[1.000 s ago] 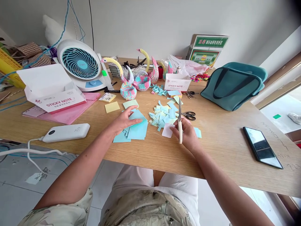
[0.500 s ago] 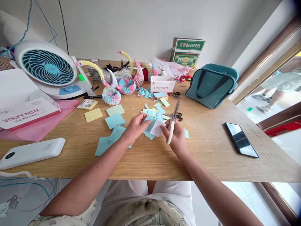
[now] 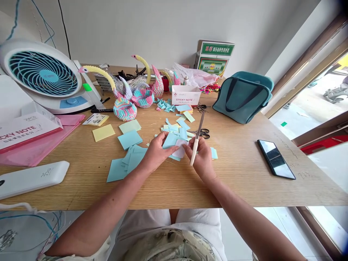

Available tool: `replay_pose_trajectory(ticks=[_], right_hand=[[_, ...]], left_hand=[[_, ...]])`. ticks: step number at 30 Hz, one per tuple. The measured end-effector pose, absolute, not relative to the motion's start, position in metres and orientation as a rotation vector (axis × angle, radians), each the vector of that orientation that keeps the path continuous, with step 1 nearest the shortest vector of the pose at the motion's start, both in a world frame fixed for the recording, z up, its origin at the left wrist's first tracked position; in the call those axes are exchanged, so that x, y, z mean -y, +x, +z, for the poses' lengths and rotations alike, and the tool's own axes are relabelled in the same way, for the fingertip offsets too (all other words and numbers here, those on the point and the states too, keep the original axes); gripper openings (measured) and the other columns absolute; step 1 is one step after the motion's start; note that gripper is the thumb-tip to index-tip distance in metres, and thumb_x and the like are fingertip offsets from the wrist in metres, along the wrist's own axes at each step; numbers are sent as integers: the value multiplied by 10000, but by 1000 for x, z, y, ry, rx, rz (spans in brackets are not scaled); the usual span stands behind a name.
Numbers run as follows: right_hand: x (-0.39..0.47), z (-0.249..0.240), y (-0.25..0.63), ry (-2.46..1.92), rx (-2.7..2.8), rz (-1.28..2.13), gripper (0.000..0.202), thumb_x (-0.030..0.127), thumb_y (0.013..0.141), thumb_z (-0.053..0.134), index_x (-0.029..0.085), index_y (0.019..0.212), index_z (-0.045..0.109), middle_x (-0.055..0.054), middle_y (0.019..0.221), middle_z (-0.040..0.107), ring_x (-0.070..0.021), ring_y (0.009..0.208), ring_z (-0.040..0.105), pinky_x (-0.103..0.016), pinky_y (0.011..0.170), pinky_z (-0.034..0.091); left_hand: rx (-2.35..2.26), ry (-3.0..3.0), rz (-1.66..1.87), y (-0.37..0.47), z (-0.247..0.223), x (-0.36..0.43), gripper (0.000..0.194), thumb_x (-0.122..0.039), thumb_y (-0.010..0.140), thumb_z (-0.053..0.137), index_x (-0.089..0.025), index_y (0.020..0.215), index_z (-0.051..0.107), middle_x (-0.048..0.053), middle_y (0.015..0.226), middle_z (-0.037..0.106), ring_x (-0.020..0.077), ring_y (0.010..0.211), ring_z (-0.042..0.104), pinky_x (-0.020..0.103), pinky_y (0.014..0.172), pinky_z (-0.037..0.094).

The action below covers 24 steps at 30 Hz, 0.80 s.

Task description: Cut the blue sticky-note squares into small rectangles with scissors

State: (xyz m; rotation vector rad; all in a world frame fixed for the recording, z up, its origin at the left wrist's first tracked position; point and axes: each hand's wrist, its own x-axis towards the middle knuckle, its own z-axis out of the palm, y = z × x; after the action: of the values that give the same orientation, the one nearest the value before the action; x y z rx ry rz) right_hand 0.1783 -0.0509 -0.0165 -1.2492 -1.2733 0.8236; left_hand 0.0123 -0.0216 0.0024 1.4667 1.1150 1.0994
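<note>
My left hand [image 3: 157, 151] is closed on a light blue sticky note [image 3: 171, 140], thumb on top and fingers behind. A small whitish paper piece [image 3: 179, 149] lies against that note, between both hands. My right hand [image 3: 201, 156] grips white-handled scissors [image 3: 196, 141], blades pointing up and away from me, while its thumb and finger pinch the edge of the whitish piece. Cut blue paper pieces [image 3: 182, 132] lie just beyond my hands. Left of them are blue sticky notes [image 3: 129, 139], a pale green note [image 3: 129, 126] and a yellow note [image 3: 103, 132].
Folded-paper swans [image 3: 125, 109] stand at the back, near a sticky note box [image 3: 186, 95]. Black-handled scissors [image 3: 204, 133] lie past my right hand. A fan [image 3: 46, 76] and power bank [image 3: 35, 178] sit left; a teal bag [image 3: 241, 99] and phone [image 3: 276, 159] are right.
My hands have come closer together, and my left thumb now reaches onto the whitish piece. The scissors have turned slightly in my right hand. The whole view has shifted a little.
</note>
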Motion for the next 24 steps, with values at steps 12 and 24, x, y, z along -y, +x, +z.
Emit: replay_pose_trajectory(ticks=[12, 24], right_hand=[[47, -19, 185, -1105, 1370, 1031, 346, 444, 778, 768, 231, 844, 503, 30, 732, 507, -136, 638, 465, -282, 598, 422], [50, -13, 184, -1134, 1189, 910, 356, 454, 740, 736, 241, 864, 479, 18, 775, 526, -150, 688, 497, -294, 653, 443]], left_hand=[[-1166, 1547, 1015, -1, 13, 22, 496, -357, 698, 819, -196, 1120, 614, 51, 1010, 714, 217, 867, 656, 296, 725, 493], [-878, 1003, 904, 15, -6, 32, 516, -441, 620, 906, -191, 1024, 705, 85, 1096, 738, 206, 938, 698, 271, 728, 512]])
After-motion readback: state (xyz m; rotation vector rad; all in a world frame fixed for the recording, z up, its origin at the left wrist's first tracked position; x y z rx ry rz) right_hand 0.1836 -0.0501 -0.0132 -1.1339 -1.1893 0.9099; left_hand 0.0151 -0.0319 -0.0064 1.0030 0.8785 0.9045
